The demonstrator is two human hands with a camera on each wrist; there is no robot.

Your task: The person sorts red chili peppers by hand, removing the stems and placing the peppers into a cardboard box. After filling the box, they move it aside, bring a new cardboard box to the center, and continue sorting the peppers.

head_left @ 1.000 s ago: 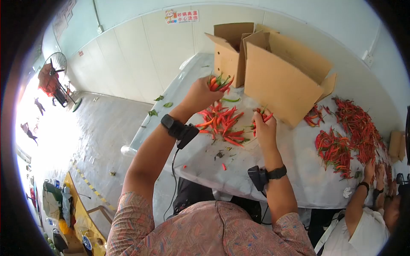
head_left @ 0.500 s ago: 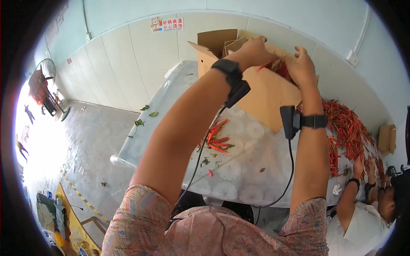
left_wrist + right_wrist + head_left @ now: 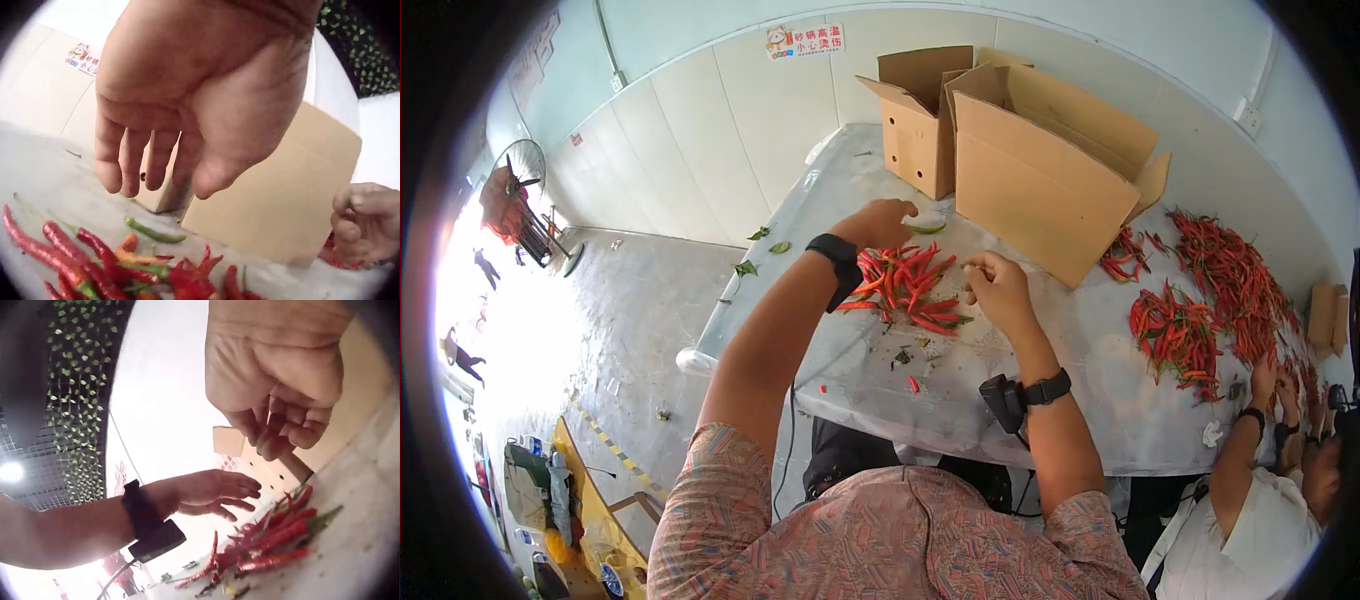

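Note:
A small heap of red chili peppers [image 3: 912,290] lies on the covered table before me, with some green stems among them. My left hand [image 3: 880,223] hovers over the heap's far left side, fingers extended and slightly spread, palm bare in the left wrist view. One green chili pepper [image 3: 153,231] lies just beyond the heap. To the heap's right is my right hand [image 3: 1004,292], raised above the table. Its fingers [image 3: 303,428] bend loosely toward the thumb, and nothing shows between them.
A large open cardboard box [image 3: 1040,180] stands behind the heap, beside a smaller open box [image 3: 915,140]. More red chili piles [image 3: 1175,340] lie to the right, where another person's hands [image 3: 1265,385] work. Loose leaves [image 3: 780,248] lie near the table's left edge.
A second ago both hands held bunches of chili peppers. Half a second ago they were over the large box's opening; now they are back by the heap without chilies.

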